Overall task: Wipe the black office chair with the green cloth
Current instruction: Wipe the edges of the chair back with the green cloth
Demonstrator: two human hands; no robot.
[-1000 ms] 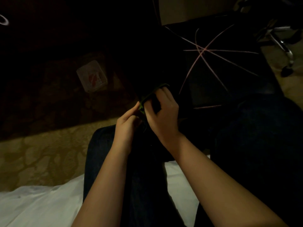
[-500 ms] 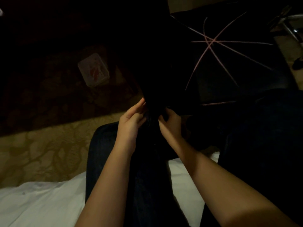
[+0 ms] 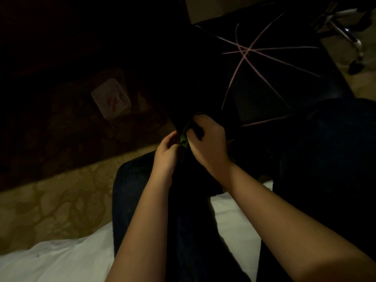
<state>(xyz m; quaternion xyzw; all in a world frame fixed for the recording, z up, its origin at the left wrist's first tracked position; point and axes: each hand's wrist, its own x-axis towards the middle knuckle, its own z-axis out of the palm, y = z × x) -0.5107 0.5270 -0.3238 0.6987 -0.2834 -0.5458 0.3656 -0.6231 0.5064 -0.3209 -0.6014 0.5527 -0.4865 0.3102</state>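
The scene is very dark. The black office chair (image 3: 274, 64) lies tipped in front of me, its dark surface crossed by thin pink lines. A narrow black part of it runs down between my hands. A small strip of the green cloth (image 3: 183, 137) shows between them. My right hand (image 3: 207, 141) grips the cloth against that black part, fingers curled over it. My left hand (image 3: 167, 152) is curled beside it and pinches the cloth's lower edge. Most of the cloth is hidden.
A pale plastic packet (image 3: 110, 100) lies on the dark patterned carpet at left. My legs in dark jeans (image 3: 130, 184) rest on a white sheet (image 3: 57, 259). Chrome chair legs with a caster (image 3: 354, 41) stand at the top right.
My right hand has moved back up the black part, and the green cloth shows again between the hands. The left hand stays nearly in place.
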